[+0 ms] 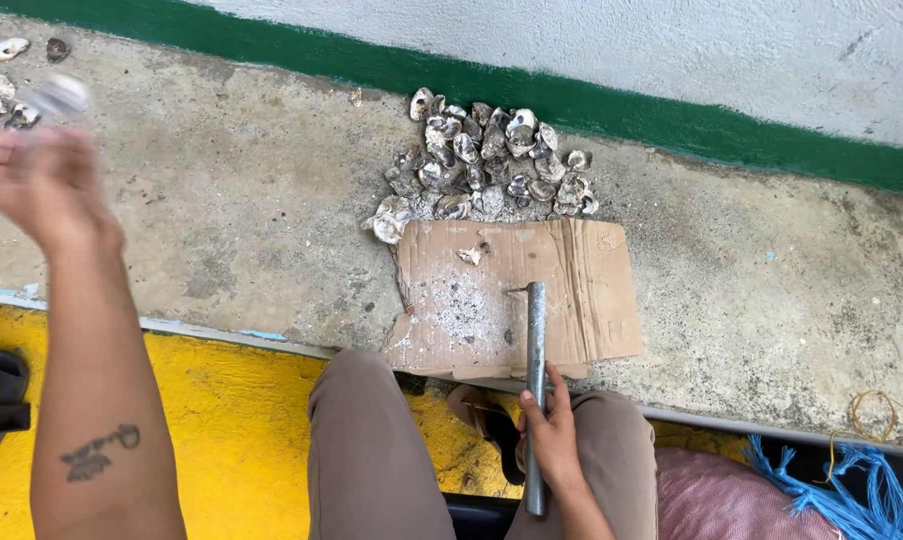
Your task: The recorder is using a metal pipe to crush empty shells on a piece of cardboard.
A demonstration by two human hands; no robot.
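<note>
Right hand (551, 432) grips a rigid, heavy-looking metal bar (535, 395) at mid-shaft, its tip on the cardboard (581, 300) by the ledge's near edge. Left hand (43, 185), blurred, seems released; brittle oyster shells (486, 165) heap against the wall.

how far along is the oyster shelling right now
Done: a few shells lie far left on the concrete, and grit and a shell chip dust the cardboard. In hand: the right hand grips a metal hammer; the blurred left hand is raised near those shells. Left: a big oyster pile by the wall.
</note>
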